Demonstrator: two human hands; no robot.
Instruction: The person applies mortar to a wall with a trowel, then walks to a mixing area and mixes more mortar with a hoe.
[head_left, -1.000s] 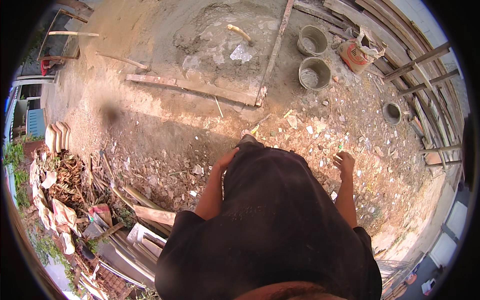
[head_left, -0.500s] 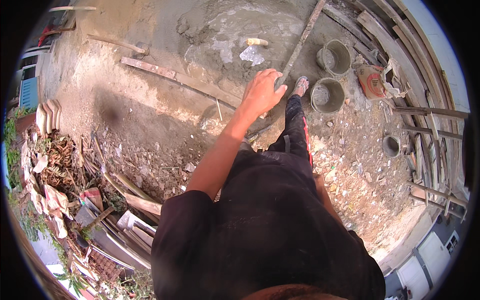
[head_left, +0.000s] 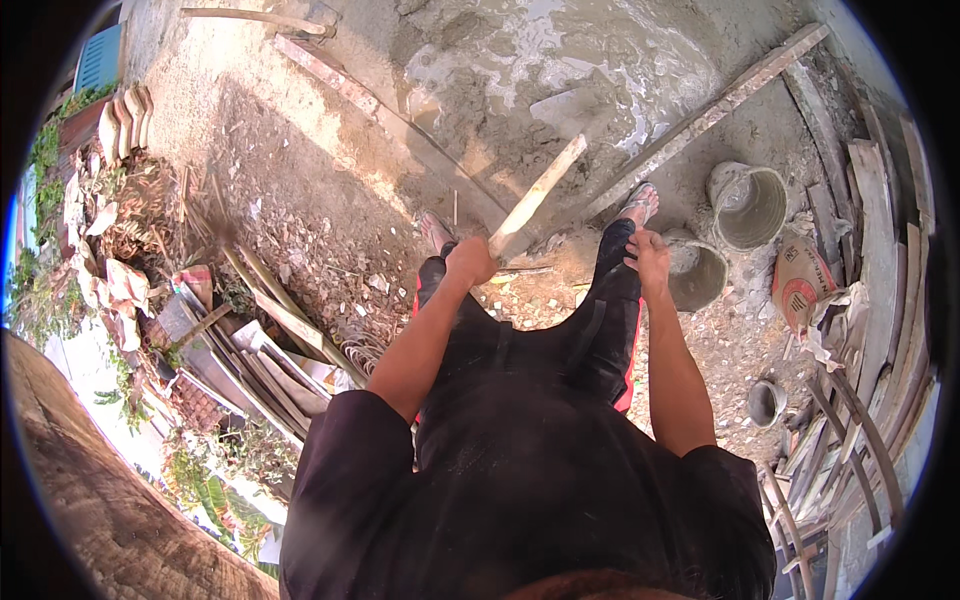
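Note:
My left hand (head_left: pixel 470 262) is closed round the near end of a pale wooden handle (head_left: pixel 540 195), in front of my left knee. The handle slants away to the right over the wet grey mortar (head_left: pixel 500 70). Close to its far end a flat grey blade (head_left: pixel 563 106) lies in the mortar; whether the two are joined I cannot make out. At my right knee, my right hand (head_left: pixel 650 258) has its fingers bent and pinched against the dark trouser leg (head_left: pixel 612 262).
Two mortar-smeared buckets (head_left: pixel 748 230) (head_left: pixel 718 272) stand right of my right foot, with a torn brown paper sack (head_left: pixel 798 280) beyond. A long board (head_left: pixel 720 118) edges the mortar; another plank (head_left: pixel 340 85) lies left. Stacked timber (head_left: pixel 905 300) lines the right side, scrap wood (head_left: pixel 250 370) the left.
My left hand has drawn back toward my left knee and has taken hold of the wooden handle. My right hand has come into view at my right knee. The view has shifted.

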